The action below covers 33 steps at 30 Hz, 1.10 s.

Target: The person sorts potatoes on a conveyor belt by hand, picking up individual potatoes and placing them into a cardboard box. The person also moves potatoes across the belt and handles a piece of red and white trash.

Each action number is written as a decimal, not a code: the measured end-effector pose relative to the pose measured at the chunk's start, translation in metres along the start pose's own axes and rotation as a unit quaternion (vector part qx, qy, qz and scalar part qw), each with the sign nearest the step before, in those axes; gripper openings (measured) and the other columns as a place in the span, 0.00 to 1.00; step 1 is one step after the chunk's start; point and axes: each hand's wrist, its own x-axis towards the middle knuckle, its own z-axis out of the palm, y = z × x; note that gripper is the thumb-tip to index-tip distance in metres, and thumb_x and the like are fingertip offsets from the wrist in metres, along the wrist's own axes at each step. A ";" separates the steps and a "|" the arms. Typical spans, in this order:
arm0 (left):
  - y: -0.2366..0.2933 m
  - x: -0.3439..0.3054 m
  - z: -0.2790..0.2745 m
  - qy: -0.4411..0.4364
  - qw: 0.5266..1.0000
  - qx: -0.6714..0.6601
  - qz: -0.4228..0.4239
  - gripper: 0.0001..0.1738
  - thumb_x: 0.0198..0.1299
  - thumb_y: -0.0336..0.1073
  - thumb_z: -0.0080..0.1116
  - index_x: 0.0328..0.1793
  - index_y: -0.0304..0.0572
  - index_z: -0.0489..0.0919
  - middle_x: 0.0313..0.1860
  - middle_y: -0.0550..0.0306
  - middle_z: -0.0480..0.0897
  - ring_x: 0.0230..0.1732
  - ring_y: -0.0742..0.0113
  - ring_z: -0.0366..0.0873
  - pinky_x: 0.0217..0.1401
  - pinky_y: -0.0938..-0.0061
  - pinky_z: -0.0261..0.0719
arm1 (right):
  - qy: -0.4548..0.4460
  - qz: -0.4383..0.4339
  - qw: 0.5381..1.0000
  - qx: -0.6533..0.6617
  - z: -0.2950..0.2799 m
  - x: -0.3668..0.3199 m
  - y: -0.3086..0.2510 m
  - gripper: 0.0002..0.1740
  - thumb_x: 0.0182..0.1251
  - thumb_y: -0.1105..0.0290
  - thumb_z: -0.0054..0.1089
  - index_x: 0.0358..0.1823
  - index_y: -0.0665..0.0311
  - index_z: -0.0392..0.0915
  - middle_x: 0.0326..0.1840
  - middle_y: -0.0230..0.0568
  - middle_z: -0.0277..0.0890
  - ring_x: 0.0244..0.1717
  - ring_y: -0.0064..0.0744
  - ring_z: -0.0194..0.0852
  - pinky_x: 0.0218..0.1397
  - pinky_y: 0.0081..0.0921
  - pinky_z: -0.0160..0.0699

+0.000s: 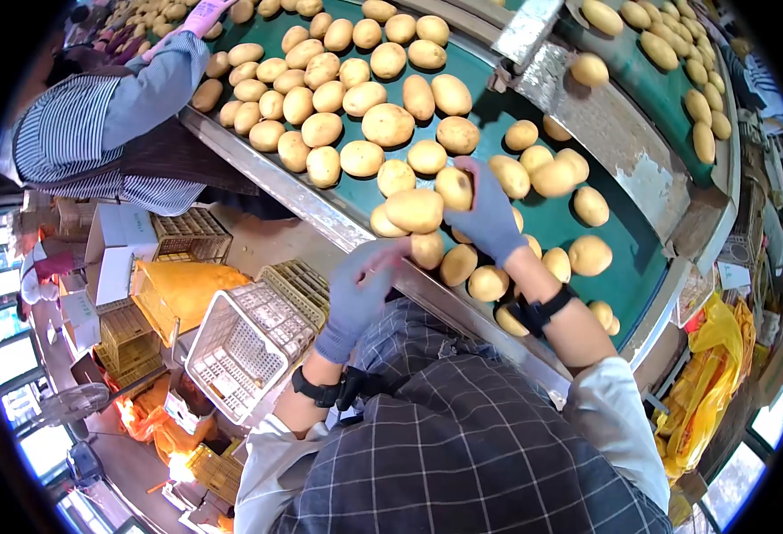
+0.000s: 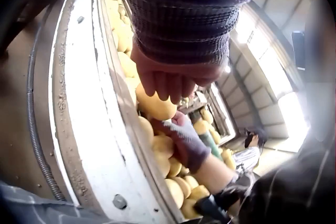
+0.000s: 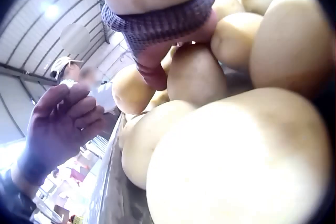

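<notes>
My right hand (image 1: 485,214), in a grey glove with bare fingertips, reaches over the belt and grips a potato (image 1: 454,189) that has a dark spot. In the right wrist view its thumb (image 3: 153,74) lies along the near side of the held potato (image 3: 197,77). My left hand (image 1: 362,289), gloved the same way, hovers at the belt's near edge with loosely bent fingers and nothing in them. A large pale potato (image 1: 414,211) lies just beyond its fingertips. Seen from the right wrist, the left hand (image 3: 63,124) is apart from the potatoes.
Many potatoes (image 1: 320,129) cover the green conveyor belt (image 1: 636,258), bordered by a metal rail (image 1: 294,200). Another person's striped sleeve (image 1: 156,98) reaches over the belt at far left. A white crate (image 1: 240,356) stands at lower left; yellow sacks (image 1: 712,374) hang at right.
</notes>
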 end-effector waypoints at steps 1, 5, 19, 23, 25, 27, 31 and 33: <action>-0.001 0.001 -0.002 0.029 0.993 -0.111 -0.041 0.19 0.72 0.38 0.59 0.66 0.44 0.82 0.57 0.53 0.87 0.59 0.60 0.84 0.67 0.66 0.79 | 0.022 -0.038 0.999 -0.012 -0.002 -0.005 -0.009 0.38 0.53 0.66 0.77 0.65 0.64 0.71 0.62 0.50 0.76 0.62 0.51 0.76 0.67 0.42 0.76; 0.014 0.009 0.011 -0.013 0.923 -0.373 -0.095 0.33 0.78 0.49 0.51 0.83 0.42 0.63 0.70 0.49 0.78 0.63 0.60 0.82 0.71 0.63 0.77 | -0.011 -0.103 0.994 0.021 -0.010 -0.029 -0.039 0.51 0.46 0.62 0.88 0.71 0.65 0.67 0.65 0.48 0.74 0.66 0.47 0.74 0.70 0.40 0.74; 0.030 0.018 -0.013 0.042 0.891 -0.440 -0.102 0.32 0.81 0.49 0.44 0.85 0.44 0.58 0.70 0.52 0.74 0.66 0.55 0.81 0.72 0.59 0.79 | -0.087 -0.223 0.905 -0.352 -0.012 -0.028 0.002 0.34 0.67 0.51 0.68 0.73 0.49 0.74 0.77 0.44 0.67 0.80 0.67 0.51 0.78 0.61 0.58; 0.017 0.009 -0.030 0.052 0.861 -0.502 -0.064 0.30 0.83 0.46 0.41 0.85 0.44 0.57 0.71 0.53 0.73 0.67 0.56 0.80 0.70 0.59 0.81 | -0.090 -0.069 0.972 -0.206 -0.050 -0.084 0.002 0.33 0.69 0.62 0.66 0.72 0.66 0.71 0.73 0.62 0.69 0.70 0.65 0.70 0.74 0.50 0.67; 0.008 0.001 -0.035 0.070 0.871 -0.483 -0.058 0.35 0.76 0.43 0.56 0.84 0.44 0.59 0.70 0.54 0.73 0.67 0.60 0.78 0.69 0.56 0.81 | -0.068 -0.014 0.977 -0.204 -0.070 -0.107 0.024 0.31 0.74 0.64 0.60 0.75 0.67 0.69 0.69 0.63 0.73 0.71 0.60 0.69 0.76 0.48 0.65; -0.005 -0.011 -0.040 0.096 0.885 -0.449 -0.077 0.34 0.72 0.43 0.61 0.81 0.48 0.63 0.66 0.55 0.75 0.63 0.61 0.79 0.65 0.58 0.82 | -0.100 -0.048 0.926 -0.361 -0.109 -0.133 0.050 0.28 0.76 0.65 0.56 0.74 0.67 0.70 0.74 0.62 0.68 0.73 0.60 0.66 0.77 0.50 0.63; -0.029 -0.057 -0.039 0.177 0.864 -0.453 -0.130 0.33 0.71 0.52 0.62 0.76 0.51 0.68 0.56 0.55 0.80 0.49 0.63 0.83 0.52 0.67 0.84 | -0.067 -0.040 0.924 -0.374 -0.155 -0.177 0.082 0.21 0.80 0.63 0.54 0.67 0.67 0.76 0.76 0.59 0.65 0.74 0.59 0.64 0.77 0.52 0.61; -0.046 -0.086 -0.037 0.232 0.830 -0.480 -0.165 0.32 0.70 0.57 0.61 0.73 0.51 0.70 0.55 0.56 0.81 0.44 0.64 0.83 0.47 0.69 0.84 | -0.017 -0.063 0.939 -0.339 -0.154 -0.160 0.051 0.17 0.81 0.64 0.53 0.61 0.68 0.78 0.72 0.56 0.69 0.72 0.55 0.66 0.76 0.50 0.63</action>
